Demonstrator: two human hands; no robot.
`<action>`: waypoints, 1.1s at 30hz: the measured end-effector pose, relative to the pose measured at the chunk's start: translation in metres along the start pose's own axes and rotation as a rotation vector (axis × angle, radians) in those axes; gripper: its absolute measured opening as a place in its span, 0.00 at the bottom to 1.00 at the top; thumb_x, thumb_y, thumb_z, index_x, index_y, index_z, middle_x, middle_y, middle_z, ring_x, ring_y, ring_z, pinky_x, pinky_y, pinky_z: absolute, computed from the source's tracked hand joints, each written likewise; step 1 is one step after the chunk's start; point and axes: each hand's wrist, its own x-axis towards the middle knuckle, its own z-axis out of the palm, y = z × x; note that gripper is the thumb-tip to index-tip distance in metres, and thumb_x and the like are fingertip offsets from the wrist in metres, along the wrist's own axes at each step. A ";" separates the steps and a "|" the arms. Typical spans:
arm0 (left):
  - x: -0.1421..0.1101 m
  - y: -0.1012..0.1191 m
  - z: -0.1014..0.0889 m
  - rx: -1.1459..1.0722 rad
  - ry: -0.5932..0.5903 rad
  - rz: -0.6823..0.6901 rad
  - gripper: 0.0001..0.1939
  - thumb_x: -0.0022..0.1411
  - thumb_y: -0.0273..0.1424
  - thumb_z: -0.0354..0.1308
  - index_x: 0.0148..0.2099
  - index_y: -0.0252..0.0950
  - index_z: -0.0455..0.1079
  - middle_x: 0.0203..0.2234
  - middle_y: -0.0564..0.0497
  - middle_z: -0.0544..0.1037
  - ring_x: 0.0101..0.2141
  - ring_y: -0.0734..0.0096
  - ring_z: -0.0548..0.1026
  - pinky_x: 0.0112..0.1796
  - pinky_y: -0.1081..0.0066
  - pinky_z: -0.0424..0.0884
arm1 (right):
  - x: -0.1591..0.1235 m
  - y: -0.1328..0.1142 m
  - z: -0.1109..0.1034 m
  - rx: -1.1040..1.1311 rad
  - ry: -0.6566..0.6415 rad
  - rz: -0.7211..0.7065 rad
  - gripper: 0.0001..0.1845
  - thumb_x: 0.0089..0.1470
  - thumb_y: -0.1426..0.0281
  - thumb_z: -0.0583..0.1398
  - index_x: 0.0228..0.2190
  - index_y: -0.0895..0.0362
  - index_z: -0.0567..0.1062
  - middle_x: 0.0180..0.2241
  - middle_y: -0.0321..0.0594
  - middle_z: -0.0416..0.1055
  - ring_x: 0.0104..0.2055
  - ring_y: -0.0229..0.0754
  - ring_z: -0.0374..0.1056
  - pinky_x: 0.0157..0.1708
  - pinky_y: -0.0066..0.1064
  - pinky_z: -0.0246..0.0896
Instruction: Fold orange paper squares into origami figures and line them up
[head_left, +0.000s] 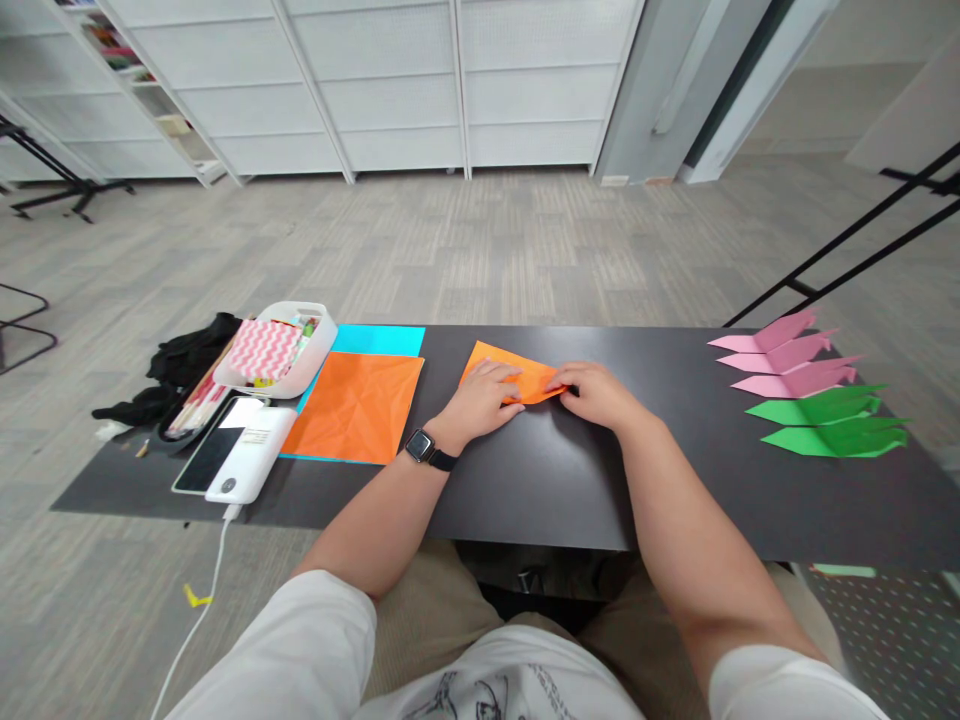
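A folded piece of orange origami paper (534, 378) lies on the dark table in front of me. My left hand (480, 402), with a black watch on the wrist, rests on its left part with the fingers stretched out over the paper. At its right corner, my right hand (597, 394) pinches the edge between thumb and fingers. My fingers cover parts of the folds.
To the left lie an orange sheet (367, 405) over blue sheets (381, 340), a white power bank (252, 455) with a cable, a phone (206, 458) and a white basket (319, 345). Three pink paper birds (787, 350) and two green ones (832, 438) line the table's (697, 480) right side.
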 end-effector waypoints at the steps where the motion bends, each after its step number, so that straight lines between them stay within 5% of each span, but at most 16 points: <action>1: 0.001 0.002 -0.001 -0.009 -0.011 0.003 0.05 0.71 0.35 0.66 0.44 0.41 0.82 0.61 0.47 0.79 0.62 0.54 0.74 0.69 0.49 0.62 | 0.000 0.000 0.000 -0.003 0.005 0.008 0.23 0.52 0.80 0.61 0.43 0.48 0.88 0.44 0.39 0.84 0.48 0.49 0.80 0.55 0.43 0.72; 7: 0.003 0.009 -0.006 -0.030 -0.067 -0.006 0.06 0.73 0.32 0.62 0.48 0.40 0.79 0.55 0.46 0.82 0.58 0.56 0.78 0.63 0.54 0.71 | -0.001 0.003 0.000 -0.021 0.042 0.041 0.20 0.54 0.79 0.60 0.43 0.50 0.86 0.44 0.42 0.84 0.47 0.50 0.79 0.54 0.44 0.71; 21: 0.001 0.015 -0.011 -0.028 -0.086 -0.014 0.09 0.72 0.40 0.64 0.46 0.42 0.82 0.50 0.49 0.84 0.51 0.58 0.79 0.56 0.56 0.70 | 0.000 -0.003 -0.007 -0.070 -0.010 0.092 0.13 0.59 0.74 0.60 0.42 0.53 0.82 0.39 0.42 0.82 0.44 0.50 0.75 0.48 0.38 0.65; 33: 0.000 0.015 -0.007 -0.069 -0.068 -0.012 0.08 0.70 0.40 0.67 0.46 0.43 0.81 0.47 0.52 0.85 0.50 0.59 0.80 0.58 0.56 0.69 | 0.000 -0.003 -0.004 -0.029 0.038 0.129 0.17 0.58 0.74 0.61 0.47 0.52 0.82 0.44 0.42 0.83 0.46 0.50 0.77 0.50 0.40 0.69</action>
